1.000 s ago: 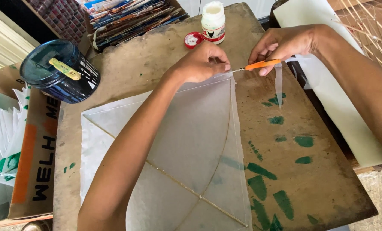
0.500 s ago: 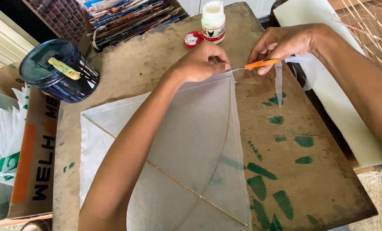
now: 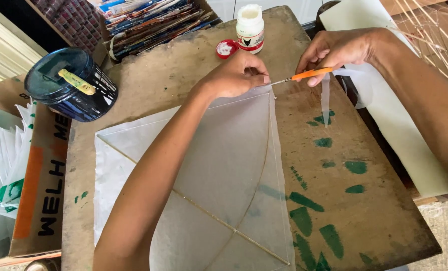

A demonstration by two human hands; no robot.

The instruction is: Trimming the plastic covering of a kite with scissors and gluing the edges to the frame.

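Little has changed over the past second: the left hand still presses its bunched fingertips onto the top corner of a translucent paper kite, and the right hand still pinches an orange-handled cutter between thumb and fingers, its thin blade pointing at that same corner. A narrow strip of clear paper hangs from the right hand as before. The kite lies flat on a worn wooden board smeared with green paint, its thin stick frame showing through the sheet. Its right edge runs well inside the board's right side, leaving a broad bare band there; its lower tip runs out of view at the bottom. Beyond the hands, a white glue bottle and its red cap stand close to the far edge, with a dark blue tin near the left corner.
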